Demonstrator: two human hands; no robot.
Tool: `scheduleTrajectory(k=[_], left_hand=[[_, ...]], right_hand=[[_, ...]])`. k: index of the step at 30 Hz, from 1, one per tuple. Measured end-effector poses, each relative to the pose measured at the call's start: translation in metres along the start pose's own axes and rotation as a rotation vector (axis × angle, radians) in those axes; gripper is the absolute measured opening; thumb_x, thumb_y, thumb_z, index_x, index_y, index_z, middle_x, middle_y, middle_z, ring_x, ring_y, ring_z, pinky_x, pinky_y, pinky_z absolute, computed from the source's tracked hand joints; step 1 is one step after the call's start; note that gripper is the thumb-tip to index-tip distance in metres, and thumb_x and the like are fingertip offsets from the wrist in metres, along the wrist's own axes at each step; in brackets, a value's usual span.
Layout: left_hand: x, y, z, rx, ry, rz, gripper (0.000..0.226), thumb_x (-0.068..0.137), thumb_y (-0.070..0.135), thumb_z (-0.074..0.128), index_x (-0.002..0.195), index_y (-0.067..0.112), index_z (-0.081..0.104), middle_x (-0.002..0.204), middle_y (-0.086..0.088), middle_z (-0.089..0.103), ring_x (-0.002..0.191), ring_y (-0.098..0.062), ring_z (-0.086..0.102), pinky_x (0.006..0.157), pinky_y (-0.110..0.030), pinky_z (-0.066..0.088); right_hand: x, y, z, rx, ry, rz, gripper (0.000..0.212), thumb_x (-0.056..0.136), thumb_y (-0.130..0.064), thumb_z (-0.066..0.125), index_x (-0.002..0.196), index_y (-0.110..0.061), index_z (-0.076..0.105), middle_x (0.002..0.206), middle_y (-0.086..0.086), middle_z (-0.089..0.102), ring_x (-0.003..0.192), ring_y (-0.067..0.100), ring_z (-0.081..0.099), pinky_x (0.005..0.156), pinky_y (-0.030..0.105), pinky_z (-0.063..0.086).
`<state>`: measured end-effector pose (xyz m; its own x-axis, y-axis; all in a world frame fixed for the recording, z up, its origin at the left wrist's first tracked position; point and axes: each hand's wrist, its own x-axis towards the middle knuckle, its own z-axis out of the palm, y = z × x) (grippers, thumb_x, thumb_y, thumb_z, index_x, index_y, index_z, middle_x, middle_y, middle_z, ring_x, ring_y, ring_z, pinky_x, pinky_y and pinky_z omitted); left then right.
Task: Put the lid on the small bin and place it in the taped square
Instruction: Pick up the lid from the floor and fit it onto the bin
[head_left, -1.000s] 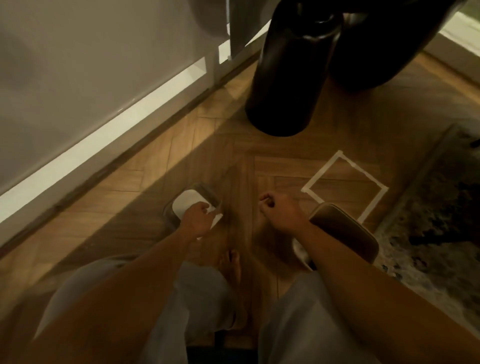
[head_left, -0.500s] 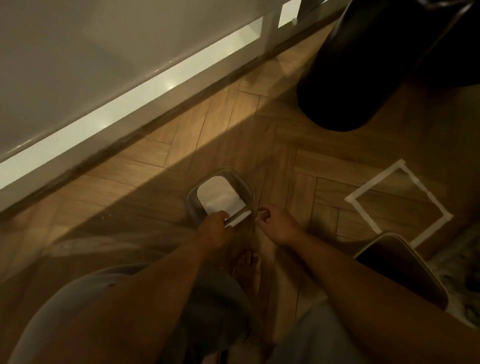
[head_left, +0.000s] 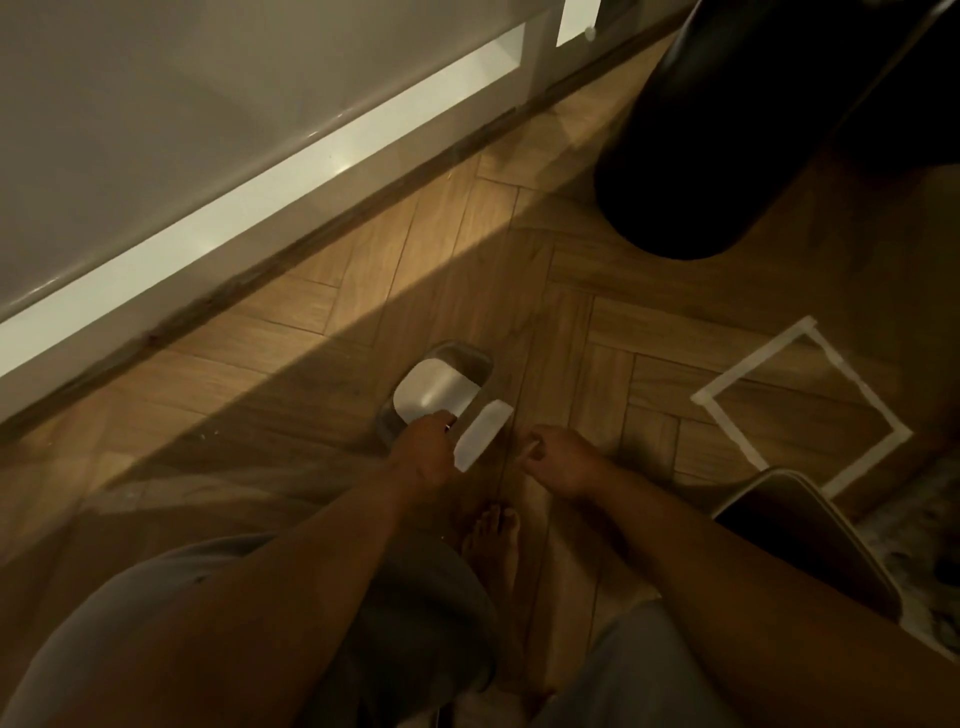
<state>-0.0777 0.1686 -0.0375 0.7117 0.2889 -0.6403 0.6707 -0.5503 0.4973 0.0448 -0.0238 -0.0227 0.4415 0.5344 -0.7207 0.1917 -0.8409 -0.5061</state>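
Observation:
The small grey bin (head_left: 474, 356) stands on the wooden floor just ahead of my knees. Its white lid (head_left: 432, 389) sits tilted over the opening, and a white edge piece (head_left: 483, 434) sticks up at the near right side. My left hand (head_left: 425, 453) grips the lid at its near edge. My right hand (head_left: 562, 458) hovers just right of the bin with its fingers curled and nothing in them. The taped square (head_left: 751, 359), made of white tape, lies on the floor to the right, apart from the bin.
A large black rounded object (head_left: 717, 156) stands at the back right. A brown seat (head_left: 810, 540) covers the taped square's near corner, beside a patterned rug (head_left: 930, 525). A white wall and baseboard (head_left: 218, 228) run along the left. My bare foot (head_left: 493, 540) rests behind the bin.
The view has swung left and down. My left hand has tipped the lid's near edge up on the bin. My right hand has drifted closer to the bin.

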Motion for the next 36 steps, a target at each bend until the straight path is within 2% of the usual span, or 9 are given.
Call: scheduleTrajectory(k=[3,7,10,14,20,25,31,34,36], left_hand=[[-0.001,0.020,-0.017,-0.133,0.059,-0.022,0.033,0.102,0.024,0.059,0.130,0.007,0.063,0.127,-0.014,0.067,0.115,-0.029,0.062,0.099,-0.041,0.051],[-0.005,0.048,-0.037,-0.191,0.171,-0.037,0.019,0.105,0.022,0.051,0.098,0.018,0.069,0.086,0.002,0.067,0.080,-0.015,0.060,0.060,-0.021,0.041],[-0.016,0.074,-0.051,-0.189,0.193,-0.016,0.017,0.106,0.029,0.047,0.095,0.029,0.060,0.074,0.013,0.054,0.068,-0.007,0.054,0.056,-0.020,0.033],[-0.033,0.119,-0.067,-0.271,0.225,0.042,0.008,0.108,0.037,0.042,0.103,0.037,0.049,0.078,0.022,0.041,0.068,0.005,0.038,0.059,-0.020,0.025],[-0.078,0.176,-0.076,-0.521,0.191,0.110,0.034,0.104,0.045,0.045,0.134,0.034,0.058,0.095,0.018,0.060,0.085,-0.002,0.055,0.071,-0.026,0.040],[-0.108,0.226,-0.068,-0.737,0.103,0.204,0.023,0.105,0.037,0.048,0.120,0.036,0.066,0.118,0.013,0.063,0.116,-0.012,0.057,0.095,-0.032,0.044],[-0.133,0.275,-0.060,-0.718,-0.082,0.272,0.020,0.104,0.032,0.054,0.102,0.035,0.074,0.121,0.003,0.072,0.121,-0.020,0.062,0.109,-0.042,0.045],[-0.137,0.295,-0.051,-0.697,-0.186,0.295,0.021,0.104,0.025,0.055,0.114,0.025,0.074,0.118,0.001,0.075,0.121,-0.022,0.065,0.108,-0.041,0.048],[-0.137,0.307,-0.041,-0.622,-0.224,0.307,0.023,0.102,0.025,0.058,0.121,0.022,0.071,0.127,-0.002,0.071,0.125,-0.022,0.061,0.112,-0.045,0.044]], right_hand=[[-0.010,-0.006,-0.014,-0.013,0.023,-0.012,0.033,0.100,-0.030,0.065,0.129,-0.014,0.065,0.122,0.008,0.069,0.100,0.018,0.063,0.086,0.034,0.053],[-0.034,-0.016,-0.035,-0.025,0.069,-0.035,0.041,0.101,-0.031,0.064,0.139,-0.016,0.060,0.126,0.007,0.068,0.096,0.016,0.063,0.079,0.030,0.050],[-0.057,-0.020,-0.051,-0.046,0.159,-0.073,0.045,0.101,-0.033,0.063,0.144,-0.020,0.057,0.129,0.005,0.068,0.097,0.011,0.057,0.077,0.028,0.043],[-0.094,-0.022,-0.065,-0.018,0.300,-0.111,0.050,0.102,-0.039,0.061,0.149,-0.028,0.050,0.133,0.000,0.066,0.099,0.007,0.057,0.074,0.021,0.043],[-0.174,-0.011,-0.083,0.096,0.619,-0.220,0.050,0.100,-0.046,0.061,0.146,-0.029,0.050,0.138,-0.001,0.061,0.119,0.018,0.059,0.086,0.026,0.041],[-0.228,0.003,-0.088,0.237,0.825,-0.236,0.057,0.100,-0.049,0.059,0.151,-0.026,0.046,0.162,-0.002,0.038,0.145,0.012,0.036,0.113,0.028,0.031],[-0.276,0.036,-0.083,0.397,0.972,-0.187,0.083,0.087,-0.078,0.054,0.158,-0.048,0.023,0.171,-0.019,0.008,0.148,-0.003,0.014,0.109,0.019,0.019],[-0.296,0.055,-0.082,0.413,1.033,-0.152,0.096,0.083,-0.083,0.057,0.162,-0.045,0.018,0.172,-0.020,0.005,0.150,-0.009,0.008,0.103,0.008,0.017],[-0.309,0.068,-0.081,0.449,1.049,-0.160,0.101,0.081,-0.081,0.063,0.162,-0.043,0.018,0.171,-0.018,0.013,0.153,-0.006,0.012,0.111,0.015,0.023]])
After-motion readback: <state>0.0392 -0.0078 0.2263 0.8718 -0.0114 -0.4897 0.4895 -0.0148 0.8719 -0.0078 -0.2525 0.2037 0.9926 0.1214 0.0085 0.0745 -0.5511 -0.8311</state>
